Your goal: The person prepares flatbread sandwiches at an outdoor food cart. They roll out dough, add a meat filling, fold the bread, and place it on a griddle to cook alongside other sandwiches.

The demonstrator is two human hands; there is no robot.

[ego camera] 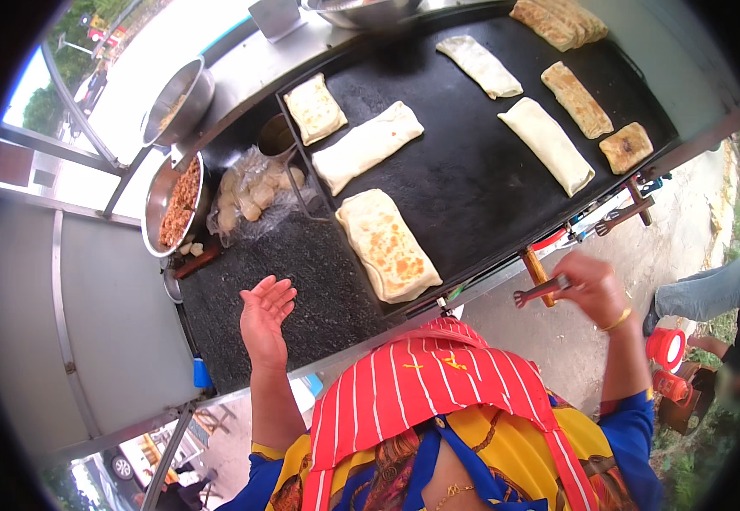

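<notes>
My left hand point(266, 326) is held palm up over the dark stone-like worktop point(306, 281), with nothing in it and the thumb apart from the fingers. In my right hand point(590, 284), slightly blurred, is a pair of food tongs point(539, 292) with dark claw-like tips. It is off the front edge of a black griddle point(446, 191), beside a wooden handle point(536, 271). Nearest to me on the griddle lies a large browned stuffed flatbread point(389, 246). Behind it are a pale folded dough parcel point(367, 147) and a smaller square one point(314, 108).
More pale parcels point(547, 147) and browned flatbreads point(576, 100) lie on the griddle's right side. Dough balls under plastic film point(252, 191) sit left, near a bowl of minced filling point(178, 204) and another metal bowl point(181, 105). A person's leg in jeans point(705, 290) shows at right.
</notes>
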